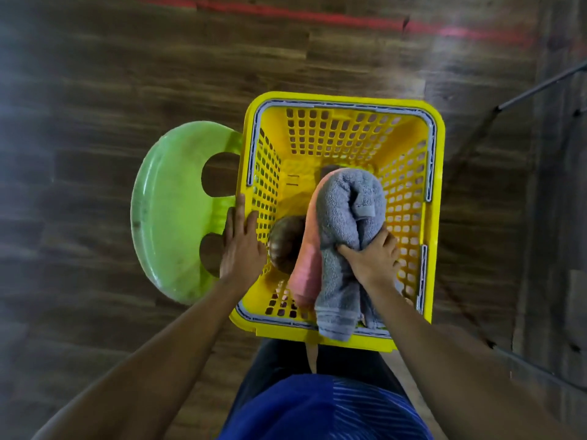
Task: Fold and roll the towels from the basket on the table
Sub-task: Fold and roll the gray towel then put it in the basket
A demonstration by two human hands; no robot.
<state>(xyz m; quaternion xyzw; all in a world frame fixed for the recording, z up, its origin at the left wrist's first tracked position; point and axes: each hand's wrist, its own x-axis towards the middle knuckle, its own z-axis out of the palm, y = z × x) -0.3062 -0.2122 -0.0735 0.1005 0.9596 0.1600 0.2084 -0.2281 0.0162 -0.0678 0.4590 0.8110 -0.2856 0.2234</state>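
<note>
A yellow perforated basket (pixel 343 100) stands below me, resting on a green plastic stool (pixel 171 211). My right hand (pixel 371 258) grips a grey towel (pixel 346 204) from above, and the towel hangs over the basket's near rim. A pink towel (pixel 309 258) lies against the grey one and trails over the same rim. A brown rolled towel (pixel 286 242) sits lower in the basket, partly hidden. My left hand (pixel 241 242) rests flat on the basket's left rim, fingers straight.
Dark wooden floor lies all around, with a red line (pixel 317 17) across the far side. Thin black metal legs (pixel 533 90) stand at the right. My blue shirt and dark trousers fill the bottom edge.
</note>
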